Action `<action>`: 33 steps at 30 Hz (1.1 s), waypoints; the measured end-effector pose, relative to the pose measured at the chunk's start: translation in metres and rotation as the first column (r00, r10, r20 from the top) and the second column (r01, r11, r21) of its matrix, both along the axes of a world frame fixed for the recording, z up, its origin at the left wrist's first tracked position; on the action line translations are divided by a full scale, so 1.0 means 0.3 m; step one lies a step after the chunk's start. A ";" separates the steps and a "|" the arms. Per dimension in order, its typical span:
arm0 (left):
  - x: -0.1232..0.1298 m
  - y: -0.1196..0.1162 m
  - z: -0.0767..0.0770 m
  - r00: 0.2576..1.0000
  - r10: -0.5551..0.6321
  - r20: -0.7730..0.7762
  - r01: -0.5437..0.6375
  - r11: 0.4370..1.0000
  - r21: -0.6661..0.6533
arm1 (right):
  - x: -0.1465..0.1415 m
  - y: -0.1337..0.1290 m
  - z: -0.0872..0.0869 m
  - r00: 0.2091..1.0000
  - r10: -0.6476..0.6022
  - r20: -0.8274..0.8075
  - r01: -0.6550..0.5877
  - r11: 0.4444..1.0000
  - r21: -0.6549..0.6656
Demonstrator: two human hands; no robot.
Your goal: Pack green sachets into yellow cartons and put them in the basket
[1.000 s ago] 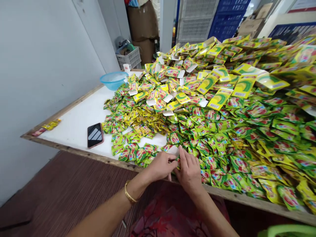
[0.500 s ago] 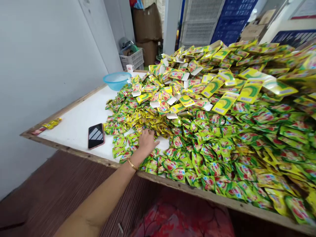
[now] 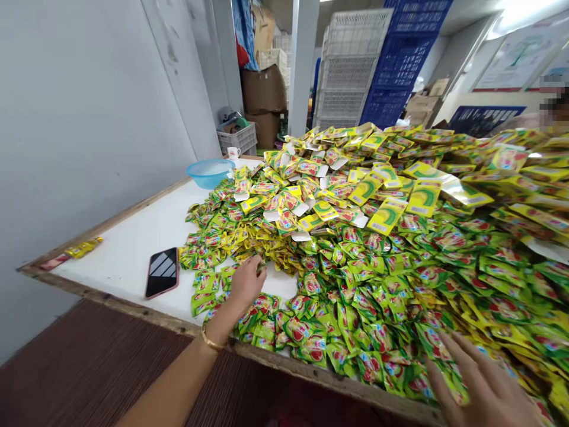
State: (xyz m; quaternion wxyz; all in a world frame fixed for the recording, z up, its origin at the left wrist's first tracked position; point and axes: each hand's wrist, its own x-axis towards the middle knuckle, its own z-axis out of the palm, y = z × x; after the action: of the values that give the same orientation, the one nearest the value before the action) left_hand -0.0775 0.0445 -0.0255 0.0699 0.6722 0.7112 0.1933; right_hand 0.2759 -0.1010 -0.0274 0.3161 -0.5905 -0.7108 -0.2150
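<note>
My left hand [image 3: 247, 281], with a gold bangle at the wrist, is over the near left part of a big heap of green packets [image 3: 351, 290]. Its fingers are curled together, and a small part of a packet shows at the fingertips. Yellow packets [image 3: 255, 240] lie just beyond it. At the lower right my right hand [image 3: 482, 379] hovers over green packets with its fingers spread and nothing in them. Flat yellow boxes [image 3: 386, 216], some with white flaps open, are piled behind the packets.
On the white table [image 3: 128, 237] lie a phone [image 3: 162, 273] and a yellow wrapper [image 3: 84, 247] at the left. A blue basin [image 3: 210, 173] and a white cup [image 3: 233, 153] stand farther back. Behind are stacked crates [image 3: 347, 71]. Part of a person's head [image 3: 553, 107] shows at far right.
My left hand has closed and drawn back a little from the yellow packets. My right hand has come into view at the lower right. The camera view has tilted up.
</note>
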 end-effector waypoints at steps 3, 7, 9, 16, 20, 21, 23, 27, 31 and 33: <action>-0.008 -0.053 -0.001 0.980 0.012 0.197 -0.009 1.000 -0.019 | -0.182 0.180 0.054 0.986 0.166 -0.009 -0.166 0.986 0.013; -0.003 -0.102 -0.050 0.971 -0.028 0.236 0.017 0.999 0.051 | -0.413 0.418 0.112 0.950 0.313 -0.004 -0.313 0.949 -0.048; 0.006 -0.110 -0.080 0.970 -0.053 0.238 0.034 0.996 0.082 | -0.501 0.515 0.133 0.949 0.314 -0.004 -0.313 0.943 -0.115; 0.015 -0.074 -0.126 0.879 -0.009 0.477 -0.009 0.999 0.035 | -0.732 0.732 0.161 0.991 0.111 -0.069 -0.127 0.939 -0.318; -0.009 -0.073 -0.110 0.654 0.023 0.756 -0.052 0.999 0.015 | -0.749 0.756 0.154 0.986 0.145 -0.077 -0.162 0.931 -0.326; -0.016 -0.077 -0.104 0.582 0.025 0.813 -0.069 0.997 0.019 | -0.733 0.741 0.155 0.984 0.151 -0.090 -0.171 0.937 -0.303; -0.028 -0.088 -0.088 0.414 0.042 0.909 -0.083 0.996 -0.008 | -0.680 0.682 0.155 0.972 0.195 -0.132 -0.219 0.955 -0.202; -0.022 -0.105 -0.051 0.054 0.132 0.990 -0.017 0.991 -0.131 | -0.530 0.479 0.108 0.917 0.350 -0.194 -0.357 0.934 -0.005; 0.015 -0.121 -0.034 -0.029 0.154 0.988 0.070 0.986 -0.152 | -0.424 0.262 -0.013 0.930 0.334 -0.157 -0.353 0.928 -0.121; 0.038 -0.129 -0.035 0.059 0.131 0.990 0.069 0.988 -0.135 | -0.408 0.187 -0.068 0.950 0.294 -0.103 -0.309 0.929 -0.204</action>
State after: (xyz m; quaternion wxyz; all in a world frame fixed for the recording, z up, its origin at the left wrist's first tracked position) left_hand -0.0660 0.0058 -0.0360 0.5831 0.3340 0.4954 0.5504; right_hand 0.1535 -0.0449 -0.0476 0.3036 -0.5127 -0.8006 -0.0637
